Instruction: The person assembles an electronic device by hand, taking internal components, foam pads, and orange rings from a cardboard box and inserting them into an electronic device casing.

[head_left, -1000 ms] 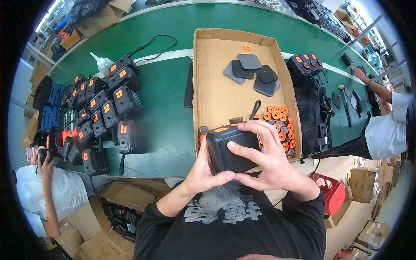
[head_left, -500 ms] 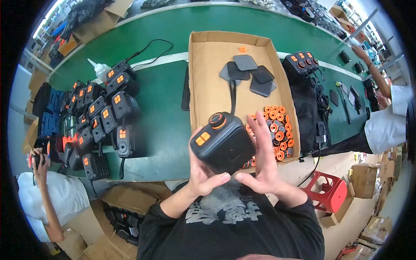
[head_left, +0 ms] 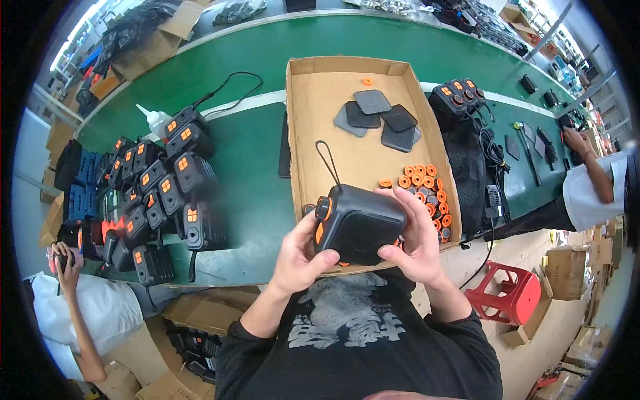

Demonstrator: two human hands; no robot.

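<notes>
Between my two hands is a black boxy device with an orange-ringed knob and a wrist loop (head_left: 367,230). Its flat panel faces up toward me, and the knob and orange buttons point left. My left hand (head_left: 299,259) wraps the knob end, thumb on the lower edge of the panel. My right hand (head_left: 417,243) grips the opposite end, thumb at the panel's lower right corner. The device is held over the near edge of a shallow cardboard tray (head_left: 303,133). In the tray lie several orange-rimmed round knobs (head_left: 418,180) and several dark square pads (head_left: 372,102).
Many similar black devices (head_left: 193,175) stand to the left beside a white squeeze bottle (head_left: 155,121). Cables (head_left: 492,150) and a black bag lie right of the tray. A red stool (head_left: 503,293) is at lower right. Co-workers' arms show at both sides.
The device has been turned so its panel faces me and its buttons face left. My right hand, spread beside it before, now closes on its right end.
</notes>
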